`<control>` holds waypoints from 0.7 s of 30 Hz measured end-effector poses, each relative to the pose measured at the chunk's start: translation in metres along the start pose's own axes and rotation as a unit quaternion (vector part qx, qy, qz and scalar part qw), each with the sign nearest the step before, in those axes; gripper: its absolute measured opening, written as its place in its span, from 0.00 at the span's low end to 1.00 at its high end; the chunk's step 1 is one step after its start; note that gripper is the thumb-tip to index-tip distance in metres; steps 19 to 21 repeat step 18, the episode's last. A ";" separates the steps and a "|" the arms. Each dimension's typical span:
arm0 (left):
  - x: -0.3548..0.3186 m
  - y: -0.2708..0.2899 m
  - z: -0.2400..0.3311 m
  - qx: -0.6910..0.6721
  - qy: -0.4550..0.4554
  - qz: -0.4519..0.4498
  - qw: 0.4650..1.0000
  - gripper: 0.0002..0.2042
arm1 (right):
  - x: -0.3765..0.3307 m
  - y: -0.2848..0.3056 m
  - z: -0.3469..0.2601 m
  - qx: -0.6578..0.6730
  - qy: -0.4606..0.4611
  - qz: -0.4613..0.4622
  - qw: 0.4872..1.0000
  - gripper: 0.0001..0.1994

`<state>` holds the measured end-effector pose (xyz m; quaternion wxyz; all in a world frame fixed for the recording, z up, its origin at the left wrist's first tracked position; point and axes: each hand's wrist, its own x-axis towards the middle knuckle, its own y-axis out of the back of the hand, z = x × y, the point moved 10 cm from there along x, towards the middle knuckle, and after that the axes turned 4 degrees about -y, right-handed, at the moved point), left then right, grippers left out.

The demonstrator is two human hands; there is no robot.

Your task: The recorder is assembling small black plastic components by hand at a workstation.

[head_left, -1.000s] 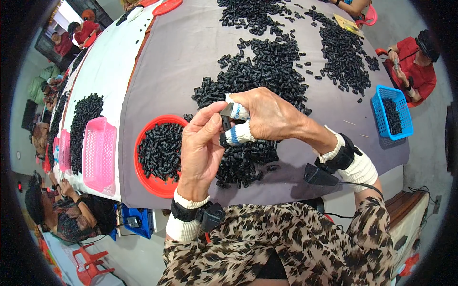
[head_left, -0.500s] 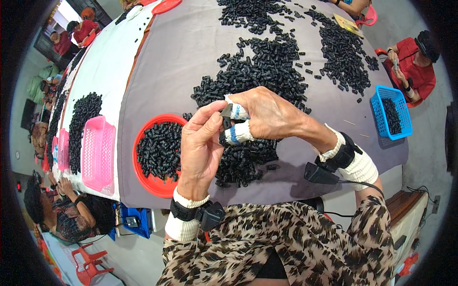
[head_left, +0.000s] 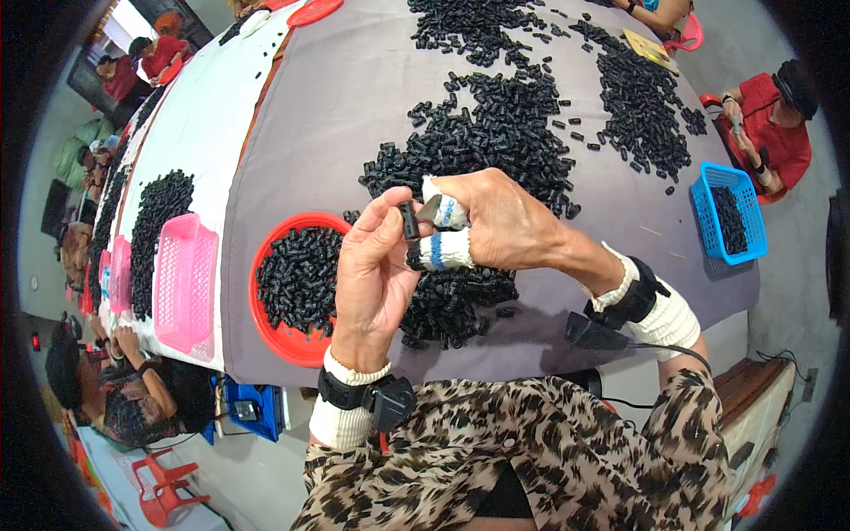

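Observation:
My left hand (head_left: 367,265) pinches a small black cylindrical part (head_left: 408,219) upright between thumb and fingertips. Close to its right, my right hand (head_left: 509,217) is closed, with white cloth wraps (head_left: 445,250) on its thumb and a finger. A small grey blade-like piece (head_left: 429,210) sticks out from the thumb wrap, pointing at the black part; a narrow gap seems to lie between them. Beneath and beyond both hands spreads a large pile of similar black parts (head_left: 487,133). Left of my left hand stands a round red tray (head_left: 257,305) filled with more of them.
A pink basket (head_left: 186,283) stands at the left on white cloth, beside another black pile (head_left: 159,212). On the right are a blue basket (head_left: 753,212) with black parts and a further pile (head_left: 637,115). Other people sit around the table, one in red (head_left: 770,133).
The black part now stands clear in my left fingertips, apart from the blade, which overlapped it before. My right hand has drawn slightly away to the right and down.

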<state>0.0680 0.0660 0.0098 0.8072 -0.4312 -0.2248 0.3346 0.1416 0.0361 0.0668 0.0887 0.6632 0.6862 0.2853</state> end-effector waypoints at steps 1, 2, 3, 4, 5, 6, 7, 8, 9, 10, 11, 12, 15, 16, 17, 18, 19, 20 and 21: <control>0.000 0.000 0.000 0.002 -0.001 0.000 1.000 0.11 | 0.000 0.004 0.001 0.018 -0.001 0.026 1.000 0.12; -0.001 0.001 0.000 -0.007 -0.006 0.004 1.000 0.11 | 0.001 0.005 0.000 0.019 0.001 0.026 0.999 0.12; -0.001 0.002 0.000 -0.016 -0.008 0.008 1.000 0.11 | 0.001 0.006 0.002 0.008 -0.015 0.030 0.999 0.13; -0.002 0.002 0.000 -0.015 -0.007 0.008 1.000 0.11 | 0.002 0.007 0.004 -0.003 -0.031 0.035 0.999 0.14; -0.002 0.003 0.001 -0.019 -0.012 0.016 1.000 0.11 | 0.002 0.007 0.004 -0.001 -0.031 0.036 0.999 0.14; -0.002 0.002 0.002 -0.023 -0.017 0.022 0.999 0.11 | 0.002 0.007 0.004 0.005 -0.042 0.030 0.999 0.14; -0.003 -0.001 0.002 -0.022 -0.015 0.021 0.999 0.11 | 0.002 0.006 0.006 0.012 -0.053 0.023 0.998 0.14; -0.004 -0.003 0.003 -0.007 -0.018 0.025 0.999 0.11 | 0.001 0.007 0.006 0.013 -0.053 0.026 0.998 0.14; -0.004 -0.003 0.003 0.006 -0.021 0.029 0.999 0.12 | 0.001 0.008 0.007 0.019 -0.048 0.030 0.998 0.14; -0.003 -0.004 0.001 0.006 -0.018 0.027 0.999 0.12 | 0.000 0.008 0.009 0.026 -0.043 0.033 0.998 0.14; -0.002 -0.003 0.001 0.063 -0.023 0.026 0.997 0.12 | -0.001 0.008 0.012 0.026 -0.045 0.036 0.998 0.14; -0.002 -0.002 0.004 0.122 -0.031 0.026 0.992 0.13 | -0.001 0.007 0.012 0.018 -0.034 0.042 0.998 0.14; -0.003 0.009 0.007 0.136 -0.029 0.060 0.988 0.13 | 0.001 0.005 0.009 0.008 -0.030 0.044 0.999 0.15; -0.003 0.011 0.007 0.136 -0.028 0.061 0.988 0.13 | 0.002 0.004 0.009 0.004 -0.037 0.040 0.999 0.17; -0.003 0.014 0.008 0.143 -0.023 0.064 0.987 0.14 | 0.003 0.004 0.008 -0.004 -0.030 0.039 0.999 0.17; -0.002 0.019 0.005 0.148 -0.015 0.067 0.987 0.14 | 0.004 0.003 0.010 -0.013 -0.027 0.038 0.999 0.16; -0.002 0.019 0.005 0.148 -0.015 0.067 0.987 0.14 | 0.004 0.003 0.010 -0.013 -0.027 0.038 0.999 0.16; -0.002 0.019 0.005 0.148 -0.015 0.067 0.987 0.14 | 0.004 0.003 0.010 -0.013 -0.027 0.038 0.999 0.16; -0.002 0.019 0.005 0.148 -0.015 0.067 0.987 0.14 | 0.004 0.003 0.010 -0.013 -0.027 0.038 0.999 0.16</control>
